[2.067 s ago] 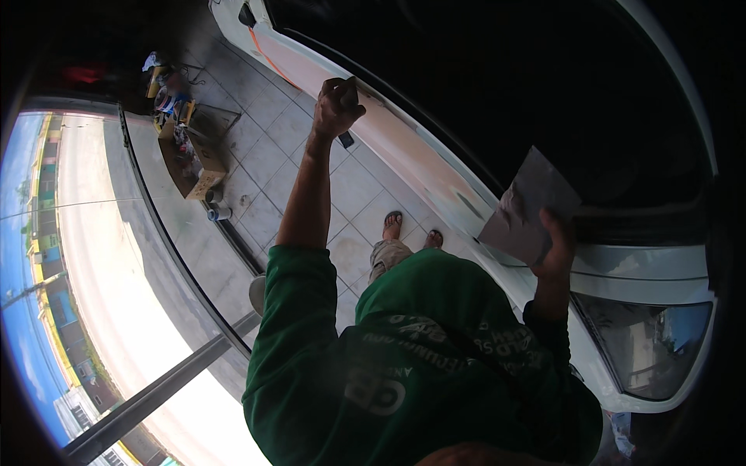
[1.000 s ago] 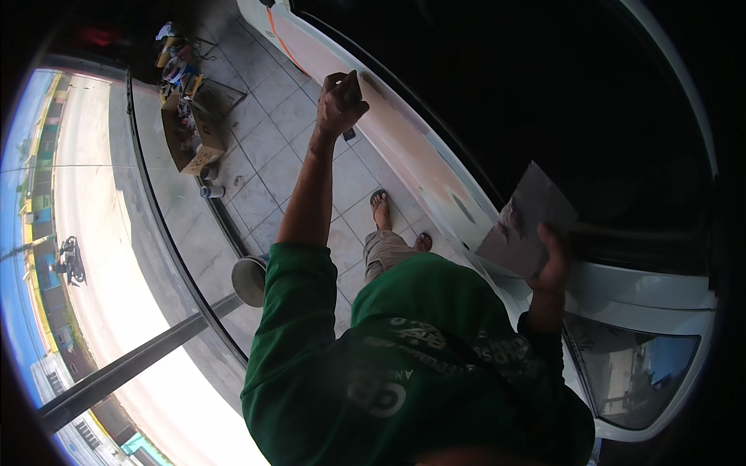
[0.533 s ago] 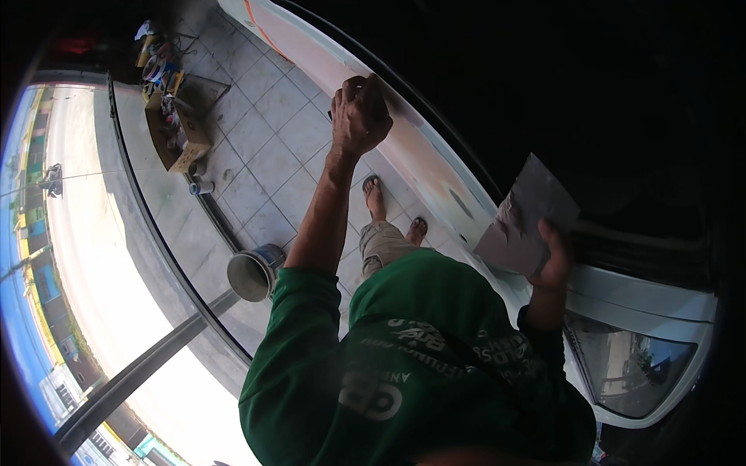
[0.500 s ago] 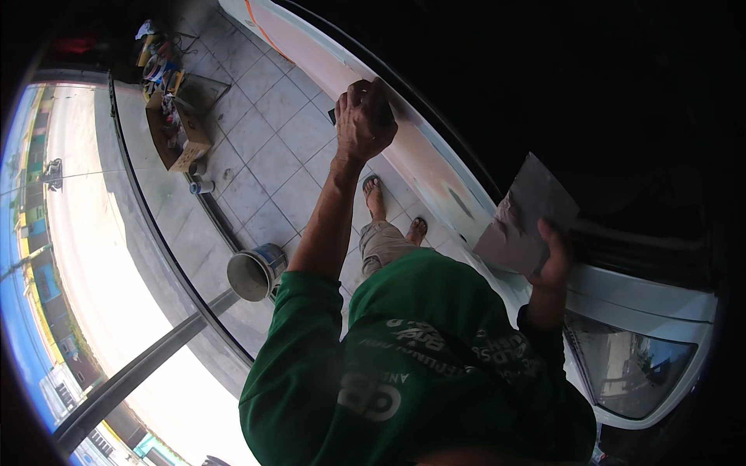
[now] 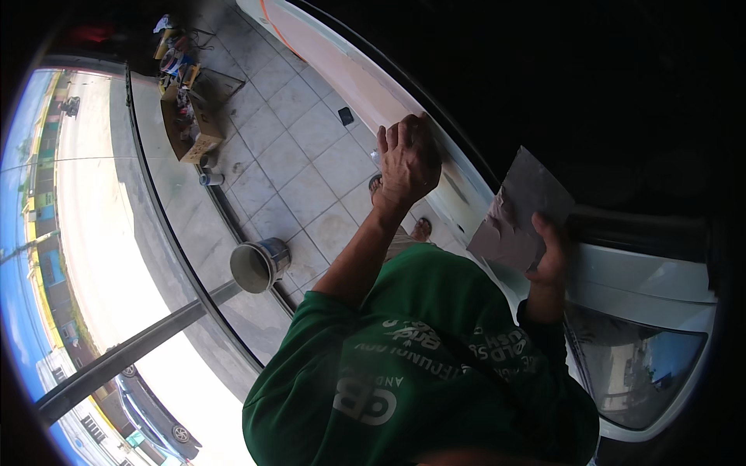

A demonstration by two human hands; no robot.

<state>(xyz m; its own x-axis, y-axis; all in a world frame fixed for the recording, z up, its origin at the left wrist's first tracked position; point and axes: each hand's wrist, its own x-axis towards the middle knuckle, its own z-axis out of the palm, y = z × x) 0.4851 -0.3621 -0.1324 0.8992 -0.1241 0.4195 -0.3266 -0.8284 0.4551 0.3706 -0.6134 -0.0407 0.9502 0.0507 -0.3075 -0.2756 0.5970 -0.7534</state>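
My left hand [image 5: 407, 161] is at the pinkish, patchy side panel of a white car [image 5: 373, 92], its fingers apart and slightly bent. The palm side is hidden, and no object shows in it. On the right, my right hand [image 5: 550, 252] grips a grey sheet of sandpaper [image 5: 519, 210], thumb across its face. The sheet is creased near its left edge and is held beside the car's dark window opening. Below the right hand is the car's side mirror [image 5: 633, 365].
A bucket [image 5: 255, 266] stands on the tiled floor at left. Beyond it are a can [image 5: 210, 179] and a cardboard box [image 5: 186, 128] of assorted items. A small dark square [image 5: 346, 116] lies near the car. A metal-framed glass front [image 5: 167, 213] borders the left side.
My left hand has moved back toward me and to the right along the panel, and its fingers look less curled. The right hand still holds the sandpaper, with little movement.
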